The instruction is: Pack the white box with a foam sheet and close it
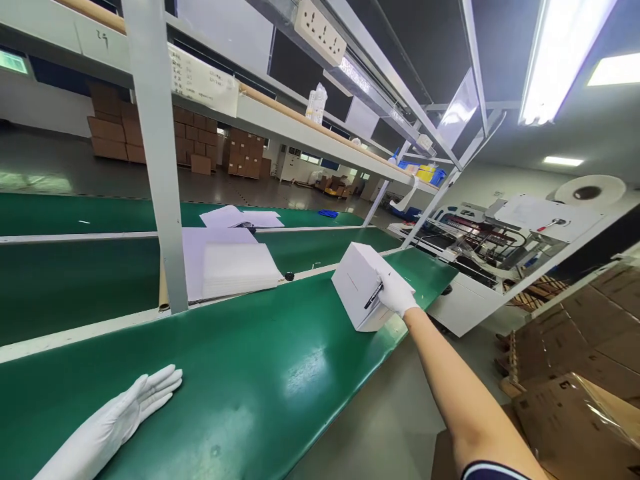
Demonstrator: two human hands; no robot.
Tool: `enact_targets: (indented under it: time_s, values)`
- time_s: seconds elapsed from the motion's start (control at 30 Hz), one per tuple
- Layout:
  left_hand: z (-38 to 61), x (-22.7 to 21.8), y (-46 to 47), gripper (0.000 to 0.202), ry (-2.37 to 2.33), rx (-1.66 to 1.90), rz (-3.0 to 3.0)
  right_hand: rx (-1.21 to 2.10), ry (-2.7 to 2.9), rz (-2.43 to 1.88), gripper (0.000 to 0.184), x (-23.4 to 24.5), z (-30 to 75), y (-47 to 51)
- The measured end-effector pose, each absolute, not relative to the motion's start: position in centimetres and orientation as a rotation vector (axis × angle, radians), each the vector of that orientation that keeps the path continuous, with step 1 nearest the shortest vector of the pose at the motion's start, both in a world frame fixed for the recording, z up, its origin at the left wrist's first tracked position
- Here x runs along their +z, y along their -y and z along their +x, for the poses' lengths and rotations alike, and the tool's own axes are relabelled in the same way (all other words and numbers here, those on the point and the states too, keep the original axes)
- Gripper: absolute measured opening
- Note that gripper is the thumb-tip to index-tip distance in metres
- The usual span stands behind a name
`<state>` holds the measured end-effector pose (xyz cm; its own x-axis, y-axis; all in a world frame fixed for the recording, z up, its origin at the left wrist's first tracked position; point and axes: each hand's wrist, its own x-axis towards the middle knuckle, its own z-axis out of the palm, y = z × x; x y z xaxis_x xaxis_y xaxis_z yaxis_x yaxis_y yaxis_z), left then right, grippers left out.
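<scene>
A white box stands tilted on the green conveyor belt, toward its far right part. My right hand, in a white glove, grips the box at its right side, over a dark slot or mark on the face. The fingertips are partly lost against the white surface. At the lower left my left hand, also gloved in white, is held over the belt with its fingers stretched out and nothing in it.
White foam sheets lie stacked behind the belt, beside a metal post. A shelf rail with a power strip runs overhead. Cardboard boxes stand at the lower right. A machine with a white roll is beyond.
</scene>
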<state>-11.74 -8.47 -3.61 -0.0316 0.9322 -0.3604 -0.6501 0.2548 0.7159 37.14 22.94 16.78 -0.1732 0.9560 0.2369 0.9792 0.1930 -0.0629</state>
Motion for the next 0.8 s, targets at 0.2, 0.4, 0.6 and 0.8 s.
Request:
enact_targets:
  time_s: [0.2,0.4,0.6,0.8]
  values:
    - [-11.2,-3.9,8.4,0.052,-0.908,1.363,0.385,-0.136,2.140,-1.961,0.048,18.4,38.9,-24.3]
    - [-9.7,-2.8,8.1,0.053,-0.983,1.434,0.393,-0.051,2.108,-1.812,0.047,17.6,29.6,-24.3]
    - [-9.5,-1.0,7.7,0.060,-1.023,1.414,0.363,0.156,2.390,-1.412,0.035,12.4,13.6,-24.7]
    - [-9.8,-0.9,7.4,0.065,-0.976,1.436,0.344,0.225,2.576,-1.275,0.056,8.9,5.3,-25.5]
